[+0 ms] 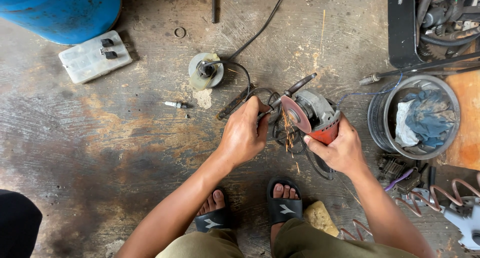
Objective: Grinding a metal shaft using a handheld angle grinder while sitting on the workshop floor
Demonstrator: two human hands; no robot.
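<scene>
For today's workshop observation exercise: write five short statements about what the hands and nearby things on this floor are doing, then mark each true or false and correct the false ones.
1. The right hand holds an angle grinder with a red body. True.
2. Sparks fall from the grinder's disc. True.
3. The left hand rests flat on the floor, away from the disc. False: it holds a small piece up against the disc.
4. The round bucket at the right holds only water. False: crumpled cloths lie in it.
5. A spark plug lies on the floor left of the hands. True.
</scene>
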